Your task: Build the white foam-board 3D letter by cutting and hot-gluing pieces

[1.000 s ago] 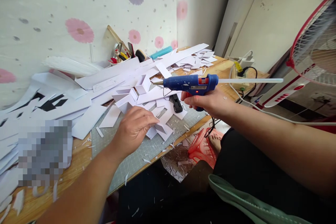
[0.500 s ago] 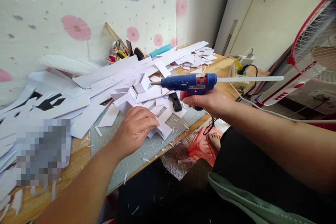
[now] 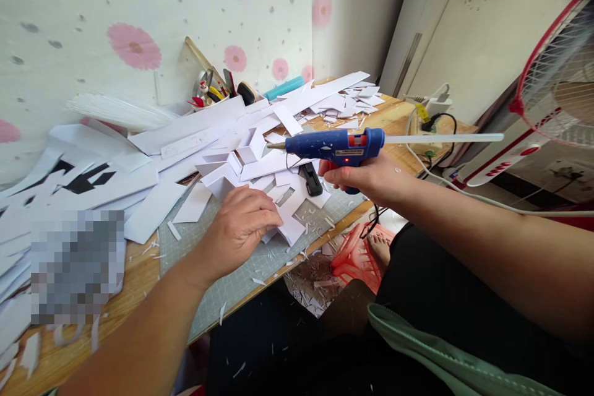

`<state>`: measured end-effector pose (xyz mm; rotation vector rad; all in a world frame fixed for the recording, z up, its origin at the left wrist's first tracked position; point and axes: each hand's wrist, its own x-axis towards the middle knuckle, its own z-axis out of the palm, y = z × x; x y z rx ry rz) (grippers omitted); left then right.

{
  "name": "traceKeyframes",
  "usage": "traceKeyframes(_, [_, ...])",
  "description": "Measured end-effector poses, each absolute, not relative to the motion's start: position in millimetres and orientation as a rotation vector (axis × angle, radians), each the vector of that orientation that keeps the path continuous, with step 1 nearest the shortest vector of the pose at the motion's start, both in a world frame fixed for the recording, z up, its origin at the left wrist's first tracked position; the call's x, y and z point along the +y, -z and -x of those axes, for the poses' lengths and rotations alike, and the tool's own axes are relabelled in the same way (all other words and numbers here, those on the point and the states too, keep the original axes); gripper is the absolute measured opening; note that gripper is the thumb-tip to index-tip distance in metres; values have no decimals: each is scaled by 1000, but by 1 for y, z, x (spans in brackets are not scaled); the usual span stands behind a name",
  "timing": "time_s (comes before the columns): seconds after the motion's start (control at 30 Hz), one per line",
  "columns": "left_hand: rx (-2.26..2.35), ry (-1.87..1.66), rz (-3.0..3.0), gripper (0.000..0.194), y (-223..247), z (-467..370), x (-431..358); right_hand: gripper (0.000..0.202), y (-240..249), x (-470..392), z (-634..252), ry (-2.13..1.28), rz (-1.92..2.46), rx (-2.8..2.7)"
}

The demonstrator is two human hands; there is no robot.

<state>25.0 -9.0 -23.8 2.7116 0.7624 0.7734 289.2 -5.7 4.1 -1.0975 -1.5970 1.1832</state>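
Observation:
My left hand (image 3: 244, 226) is closed, thumb and fingers pinched on a small folded white board piece (image 3: 290, 230) at the front of the grey cutting mat (image 3: 195, 288). My right hand (image 3: 357, 174) grips the handle of a blue glue gun (image 3: 334, 145), its red light lit. A long translucent glue stick (image 3: 440, 138) sticks out of the gun's back. The metal nozzle points left, near an angled white board shape (image 3: 250, 147). Below the gun lies a black tool (image 3: 311, 180).
White boards (image 3: 190, 120) and offcuts cover the left and back of the wooden table (image 3: 134, 269). Behind them stand a tool holder and a blue roll (image 3: 285, 88). On the right are a power strip (image 3: 429, 127), a white cable and a red-rimmed fan (image 3: 529, 74).

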Motion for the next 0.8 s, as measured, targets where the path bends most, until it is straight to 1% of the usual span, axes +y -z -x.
traceKeyframes(0.43, [721, -781, -2741, 20, 24, -25, -10, 15, -6, -6, -288, -1171, 1152, -1596])
traceKeyframes(0.7, [757, -753, -2737, 26, 27, -24, -11, 15, -4, -5, -288, -1192, 1122, -1597])
traceKeyframes(0.8, [744, -756, -2768, 25, 26, -24, -11, 15, -4, -4, -288, -1207, 1109, -1602])
